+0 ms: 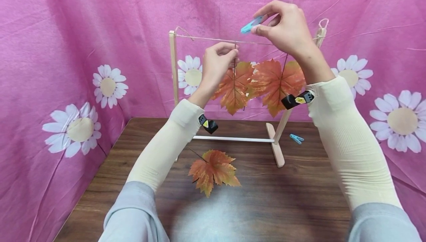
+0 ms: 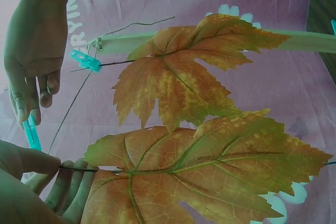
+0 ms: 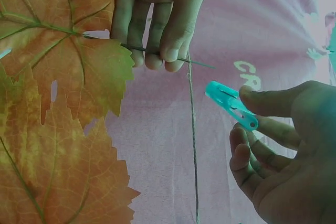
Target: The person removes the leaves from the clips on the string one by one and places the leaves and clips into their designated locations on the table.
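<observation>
Leaf stem at the line, clip just above

The left hand [image 1: 219, 59] pinches the stem of a maple leaf [image 1: 234, 90] against or just beside the string [image 1: 206, 38]; whether they touch, I cannot tell. The right hand [image 1: 286, 27] holds a blue clip [image 1: 251, 24] between thumb and fingers, between 1 and 2 o'clock from the left hand. At 3 o'clock from the held leaf hangs a second leaf [image 1: 279, 79], its stem gripped by another clip [image 2: 85, 61]. A third leaf [image 1: 213, 171] lies on the bench [image 1: 299, 197] towards 6 o'clock, with a spare clip [image 1: 296, 138] towards 4 o'clock.

The likeliest slip, I judge, is the clip catching only string or only stem — both are thin and little stem shows past the line. A sagging string could carry the stem out of line, and a loose pinch could let the leaf twist. The two upper leaves overlap, so a tug on one might disturb the other.

Printed letters on the pink cloth [image 1: 146, 20] read something like "RYIN" in the left wrist view and "CR" in the right — only fragments. The yellow label [image 1: 300, 100] on the right wrist's black device is too small to read.
</observation>
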